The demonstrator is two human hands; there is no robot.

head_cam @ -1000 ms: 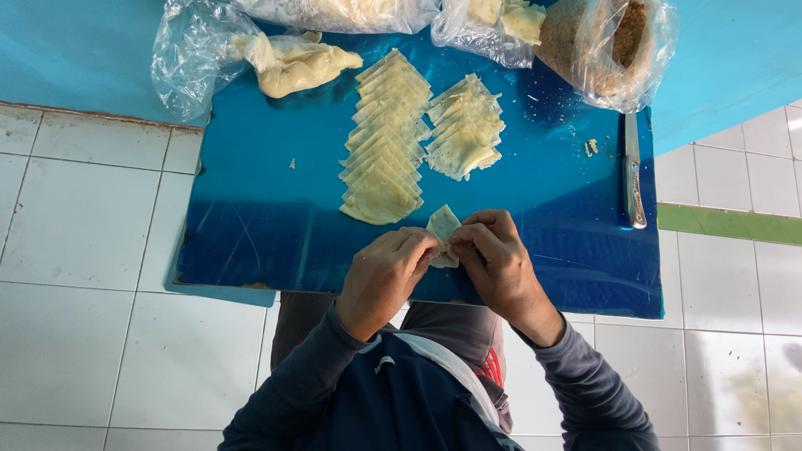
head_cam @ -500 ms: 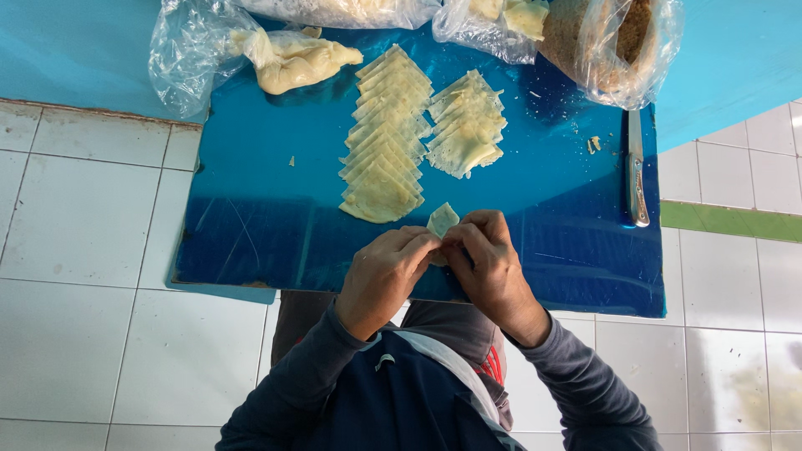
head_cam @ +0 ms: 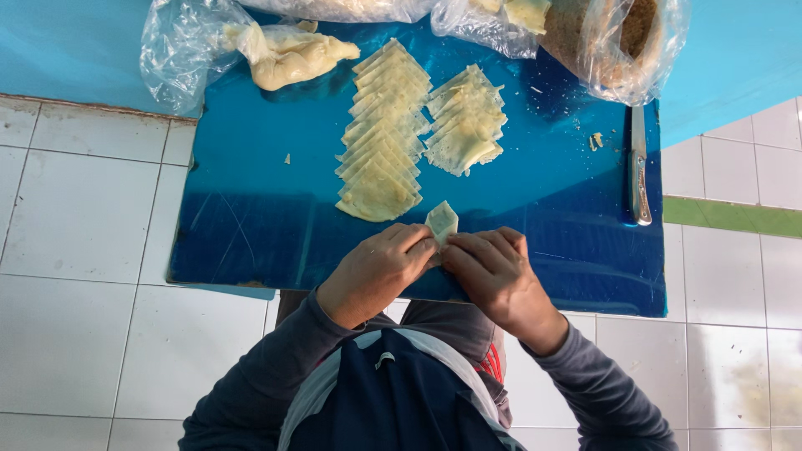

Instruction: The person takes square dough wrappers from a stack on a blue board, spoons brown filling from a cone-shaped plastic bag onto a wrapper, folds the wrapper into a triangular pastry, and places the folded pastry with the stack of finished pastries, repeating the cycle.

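A small pale dough piece [head_cam: 441, 222] is pinched between the fingertips of both hands, just above the near edge of the blue board [head_cam: 251, 217]. My left hand [head_cam: 374, 271] grips its left side and my right hand [head_cam: 493, 271] its right side. Beyond the hands lie two overlapping rows of folded dough pieces: a long row [head_cam: 380, 138] and a shorter row [head_cam: 465, 121] to its right.
A knife [head_cam: 639, 171] lies along the board's right side. A plastic bag with a lump of dough [head_cam: 284, 54] sits at the far left. Another bag holding brown filling [head_cam: 622, 38] stands at the far right. White tiled floor surrounds the board.
The dough piece has been folded narrower between the fingertips. Both hands stay close together at the board's near edge.
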